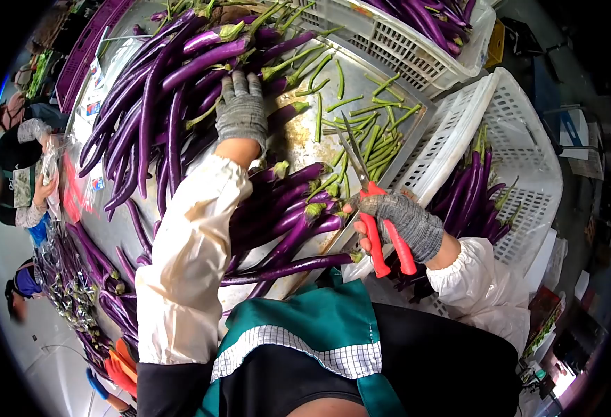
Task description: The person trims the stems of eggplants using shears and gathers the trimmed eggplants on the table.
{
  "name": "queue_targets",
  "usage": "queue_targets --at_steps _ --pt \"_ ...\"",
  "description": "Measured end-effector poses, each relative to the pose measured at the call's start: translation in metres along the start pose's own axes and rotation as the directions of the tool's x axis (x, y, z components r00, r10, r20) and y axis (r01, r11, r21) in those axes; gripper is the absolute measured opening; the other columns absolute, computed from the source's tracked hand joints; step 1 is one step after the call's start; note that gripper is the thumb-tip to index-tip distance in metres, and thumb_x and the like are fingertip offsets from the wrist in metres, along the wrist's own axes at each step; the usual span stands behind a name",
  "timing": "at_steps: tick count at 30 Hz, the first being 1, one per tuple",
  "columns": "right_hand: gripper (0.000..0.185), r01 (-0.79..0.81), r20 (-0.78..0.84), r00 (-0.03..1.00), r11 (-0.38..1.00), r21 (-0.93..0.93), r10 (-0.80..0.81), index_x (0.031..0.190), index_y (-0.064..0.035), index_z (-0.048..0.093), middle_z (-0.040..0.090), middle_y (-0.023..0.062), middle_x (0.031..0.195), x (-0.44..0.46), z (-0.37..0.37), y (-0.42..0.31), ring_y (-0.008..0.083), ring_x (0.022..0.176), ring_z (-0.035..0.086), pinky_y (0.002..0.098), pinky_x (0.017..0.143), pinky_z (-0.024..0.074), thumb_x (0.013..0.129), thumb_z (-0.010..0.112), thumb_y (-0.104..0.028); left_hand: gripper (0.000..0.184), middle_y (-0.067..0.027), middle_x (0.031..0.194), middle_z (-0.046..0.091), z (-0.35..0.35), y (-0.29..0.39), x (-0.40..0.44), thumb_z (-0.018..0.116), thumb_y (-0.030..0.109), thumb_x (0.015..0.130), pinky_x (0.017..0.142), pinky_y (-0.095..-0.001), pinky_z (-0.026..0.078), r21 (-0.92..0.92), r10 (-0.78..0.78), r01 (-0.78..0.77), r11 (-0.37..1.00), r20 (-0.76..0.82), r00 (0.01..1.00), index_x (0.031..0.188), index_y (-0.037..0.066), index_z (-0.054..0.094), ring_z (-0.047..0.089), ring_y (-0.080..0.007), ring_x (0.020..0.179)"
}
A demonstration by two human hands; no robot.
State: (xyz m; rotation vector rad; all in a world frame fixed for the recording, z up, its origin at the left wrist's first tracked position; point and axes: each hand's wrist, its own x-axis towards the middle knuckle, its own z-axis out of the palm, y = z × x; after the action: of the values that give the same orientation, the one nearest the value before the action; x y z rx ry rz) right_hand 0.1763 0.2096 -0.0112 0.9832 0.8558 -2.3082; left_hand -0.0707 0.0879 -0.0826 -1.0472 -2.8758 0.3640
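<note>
Head view: your metal worktable (304, 142) takes up most of the scene, its bare patch stained brown. The big heap of long purple eggplants (145, 94) covers its far-left part; a smaller bunch of eggplants (284, 226) lies nearer you, between your forearms, several green caps pointing right. Two white perforated crates — the right crate (538, 156) beside the table edge, the far crate (389, 55) beyond it — both hold eggplants. At far left, a co-worker (17, 156) in dark clothing with pale sleeves stands across the table, hands at clear plastic. You wear a green apron (305, 306) with a checked band, plus cream sleeve covers.

Your left hand (243, 111), in a grey knit glove, lies back-up on the heap's right side, fingers stretched out and close together; can't tell whether it grips an eggplant. Your right hand (403, 222), same glove type, fingertips bare, is curled round the red-handled scissors (375, 189) — blades slightly parted, pointing away from you over the table, handles spread. Smallest: loose green stem pieces (382, 149), scattered just right of the blades, thickest near the table's right rim.
</note>
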Motion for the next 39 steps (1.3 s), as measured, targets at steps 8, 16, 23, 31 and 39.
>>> queue_targets --at_steps 8,16,23,31,39 --pt "0.042 0.074 0.069 0.995 0.996 0.044 -0.077 0.105 0.0038 0.049 0.054 0.0079 0.069 0.001 -0.020 0.004 0.0197 0.055 0.055 0.0292 0.050 0.0470 0.078 0.059 -0.027 0.047 -0.0167 0.130 0.035 0.006 0.001 0.005 0.044 0.020 0.083 0.090 -0.0490 0.034 0.129 0.008 -0.001 0.992 -0.056 0.998 0.127 0.006 0.036 0.032 -0.0346 0.122" --pt "0.040 0.080 0.104 0.991 0.996 0.040 -0.084 0.104 0.0003 0.050 0.054 0.0063 0.070 -0.006 -0.025 0.009 0.0187 0.055 0.056 0.0283 0.050 0.0472 0.078 0.061 -0.028 0.038 -0.0104 0.138 0.028 0.012 -0.004 0.020 0.045 0.019 0.081 0.097 -0.0581 0.020 0.210 -0.093 0.104 0.972 -0.063 0.994 0.118 0.009 0.049 0.025 -0.0304 0.127" --pt "0.035 0.041 0.099 0.995 0.994 -0.102 -0.031 0.100 -0.0005 0.050 0.053 0.0047 0.069 -0.018 -0.015 0.015 0.0156 0.056 0.055 0.0271 0.052 0.0467 0.079 0.059 -0.027 0.062 -0.0158 0.108 0.050 0.010 -0.031 -0.029 0.073 0.030 0.055 0.090 -0.0481 0.033 -0.126 0.241 -0.364 0.923 -0.547 0.802 0.104 0.003 0.048 0.046 -0.0357 0.103" --pt "0.034 0.046 -0.012 0.998 0.800 -0.598 -0.066 0.094 0.0007 0.049 0.053 0.0049 0.070 -0.036 0.011 0.015 0.0105 0.053 0.053 0.0259 0.052 0.0458 0.078 0.059 -0.027 0.053 -0.0133 0.095 0.050 -0.031 -0.015 -0.057 0.063 0.023 0.056 0.099 -0.0552 0.022 -0.192 0.273 -0.423 0.886 -0.521 0.809 0.102 0.003 0.047 0.045 -0.0332 0.104" --pt "0.036 0.119 0.003 0.991 0.861 -0.494 -0.135 0.091 0.0015 0.049 0.052 0.0064 0.067 -0.022 -0.010 0.025 0.0129 0.050 0.055 0.0277 0.050 0.0460 0.081 0.055 -0.033 0.048 -0.0145 0.095 0.052 -0.066 0.015 -0.083 0.065 0.025 0.064 0.082 -0.0439 0.040 -0.189 0.112 -0.105 0.976 0.026 0.993 0.101 0.003 0.046 0.050 -0.0318 0.094"
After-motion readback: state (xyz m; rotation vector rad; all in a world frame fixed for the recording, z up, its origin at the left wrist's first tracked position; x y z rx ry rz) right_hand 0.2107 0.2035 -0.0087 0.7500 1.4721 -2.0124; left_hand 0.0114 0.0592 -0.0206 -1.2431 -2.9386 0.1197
